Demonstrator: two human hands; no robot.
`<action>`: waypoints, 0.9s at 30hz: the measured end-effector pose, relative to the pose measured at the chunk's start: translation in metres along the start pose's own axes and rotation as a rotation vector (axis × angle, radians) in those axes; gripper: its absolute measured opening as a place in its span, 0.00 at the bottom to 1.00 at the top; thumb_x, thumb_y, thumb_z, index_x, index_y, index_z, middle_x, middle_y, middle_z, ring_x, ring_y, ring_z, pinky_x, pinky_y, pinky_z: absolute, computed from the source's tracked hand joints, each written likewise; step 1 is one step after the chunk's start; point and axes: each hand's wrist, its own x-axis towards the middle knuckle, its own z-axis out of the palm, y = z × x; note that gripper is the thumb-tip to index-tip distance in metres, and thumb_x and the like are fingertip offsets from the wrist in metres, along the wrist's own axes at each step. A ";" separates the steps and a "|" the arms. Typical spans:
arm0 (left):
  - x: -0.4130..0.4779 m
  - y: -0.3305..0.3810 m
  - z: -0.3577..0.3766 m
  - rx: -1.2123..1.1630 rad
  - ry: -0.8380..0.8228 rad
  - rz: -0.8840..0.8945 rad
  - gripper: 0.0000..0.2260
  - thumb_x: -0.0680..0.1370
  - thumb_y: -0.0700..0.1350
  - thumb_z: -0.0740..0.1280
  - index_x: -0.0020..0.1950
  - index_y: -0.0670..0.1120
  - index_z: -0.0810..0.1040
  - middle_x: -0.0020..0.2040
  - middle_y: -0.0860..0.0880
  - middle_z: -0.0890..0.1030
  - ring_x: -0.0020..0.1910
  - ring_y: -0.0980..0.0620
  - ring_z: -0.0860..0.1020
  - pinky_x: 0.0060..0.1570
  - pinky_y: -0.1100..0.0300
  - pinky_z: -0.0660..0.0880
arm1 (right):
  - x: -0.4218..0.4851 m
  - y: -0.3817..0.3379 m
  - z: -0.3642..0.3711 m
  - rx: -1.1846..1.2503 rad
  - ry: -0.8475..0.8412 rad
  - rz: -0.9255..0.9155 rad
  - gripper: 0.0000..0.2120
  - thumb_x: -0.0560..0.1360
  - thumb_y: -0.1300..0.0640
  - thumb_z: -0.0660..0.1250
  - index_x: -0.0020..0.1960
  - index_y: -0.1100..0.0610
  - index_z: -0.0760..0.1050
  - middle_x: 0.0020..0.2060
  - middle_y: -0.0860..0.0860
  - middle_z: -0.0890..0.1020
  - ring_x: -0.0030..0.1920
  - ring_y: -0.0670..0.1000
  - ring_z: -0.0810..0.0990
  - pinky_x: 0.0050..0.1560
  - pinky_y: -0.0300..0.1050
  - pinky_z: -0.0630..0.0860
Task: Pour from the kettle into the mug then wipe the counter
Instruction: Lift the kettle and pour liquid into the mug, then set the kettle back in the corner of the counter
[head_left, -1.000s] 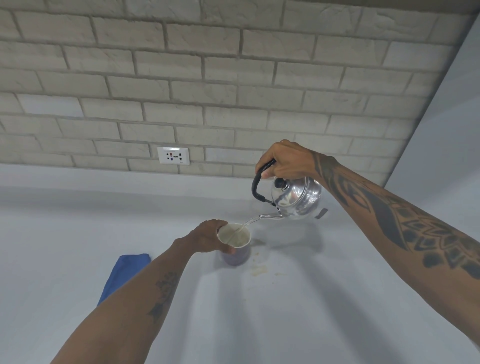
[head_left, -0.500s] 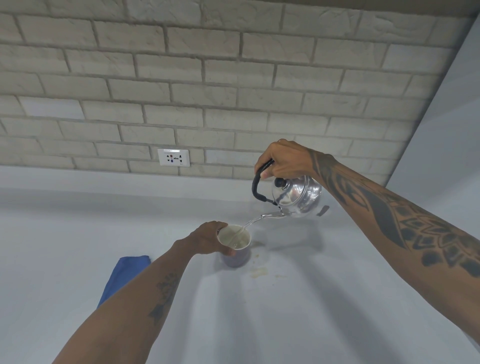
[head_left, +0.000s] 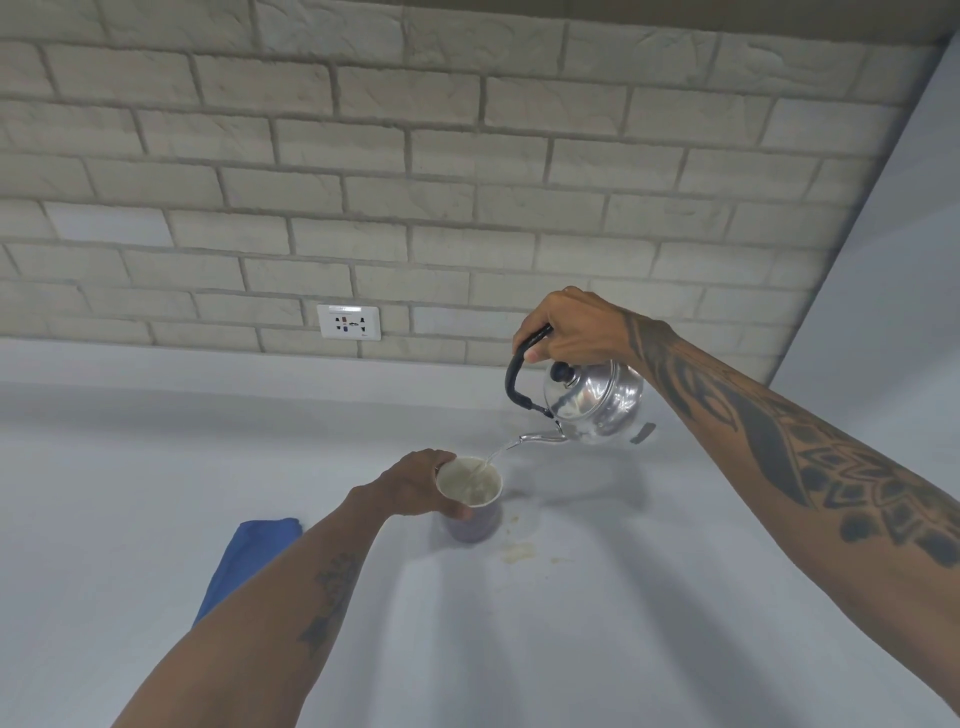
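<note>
The kettle, a shiny metal one with a black knob on its lid, is held in the air above the counter, up and to the right of the mug, and is tilted with its spout pointing down and to the left. Its black handle is gripped by the right hand, whose fingers are curled tightly round the top of it. A thin stream of water is seen running from the spout tip into the open mouth of the mug. The mug stands on the counter and is clasped from its left side by the left hand, with the thumb pressed against the near wall and the fingers wrapped behind the rim; pale liquid is visible inside. A small yellowish spill is seen on the counter just to the right of the mug's base. A blue cloth lies on the counter to the left, partly hidden by the left forearm. A white wall socket is set in the brick wall behind.
</note>
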 end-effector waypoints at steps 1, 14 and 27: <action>0.000 0.001 0.000 0.003 -0.002 0.001 0.25 0.57 0.57 0.79 0.49 0.48 0.79 0.49 0.49 0.82 0.49 0.47 0.79 0.45 0.57 0.73 | -0.001 -0.001 -0.001 0.009 0.030 0.020 0.07 0.74 0.55 0.70 0.51 0.47 0.83 0.42 0.44 0.84 0.41 0.49 0.83 0.40 0.36 0.71; 0.014 0.033 -0.030 0.006 -0.139 -0.096 0.47 0.67 0.49 0.80 0.78 0.45 0.56 0.74 0.47 0.65 0.58 0.48 0.78 0.53 0.60 0.78 | -0.022 0.062 0.031 0.503 0.182 0.165 0.09 0.71 0.60 0.73 0.49 0.50 0.85 0.47 0.46 0.86 0.52 0.45 0.82 0.57 0.40 0.75; 0.053 0.200 -0.085 0.037 0.059 0.303 0.15 0.69 0.45 0.77 0.55 0.47 0.81 0.49 0.50 0.84 0.47 0.50 0.82 0.50 0.58 0.78 | -0.039 0.080 0.022 0.841 0.381 0.256 0.03 0.75 0.60 0.70 0.46 0.61 0.78 0.31 0.46 0.73 0.31 0.41 0.71 0.34 0.31 0.67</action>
